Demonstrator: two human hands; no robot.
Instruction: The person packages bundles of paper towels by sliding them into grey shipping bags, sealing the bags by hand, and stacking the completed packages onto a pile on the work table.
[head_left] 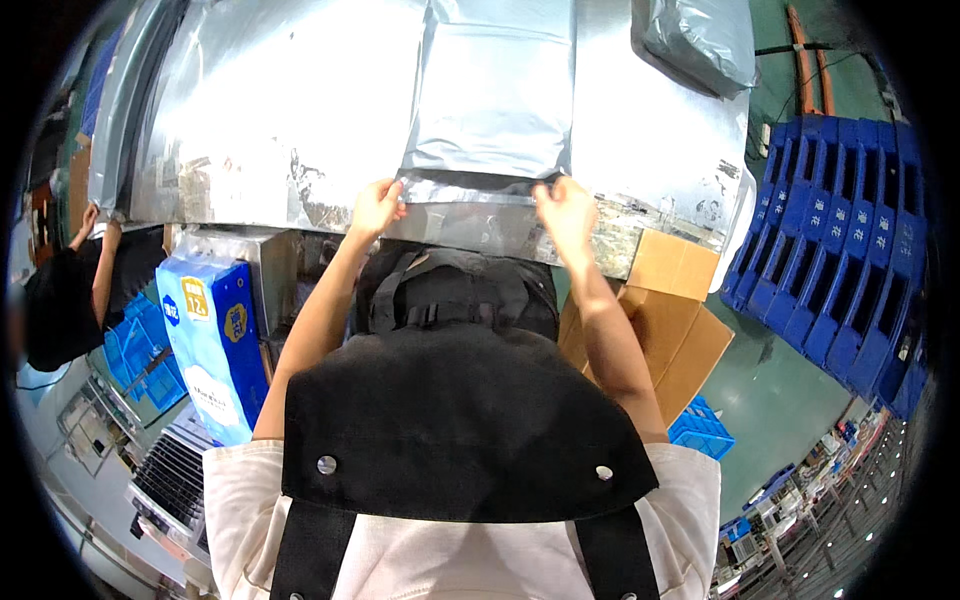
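Note:
A grey plastic mailing bag (pixel 490 100) lies flat on the shiny metal table (pixel 280 120), its open end toward me at the near edge. My left hand (pixel 377 208) pinches the left corner of the bag's mouth, while my right hand (pixel 564 208) grips the right corner. Between them the mouth gapes slightly, showing a dark inside and a lighter strip along the near lip. Whatever fills the bag is hidden by its plastic.
Another filled grey bag (pixel 698 42) rests at the table's far right. Left of me stand a blue-and-white package (pixel 212 345) and a co-worker's hands (pixel 100 225) at another grey bag. A cardboard box (pixel 670 330) and stacked blue pallets (pixel 830 255) are on my right.

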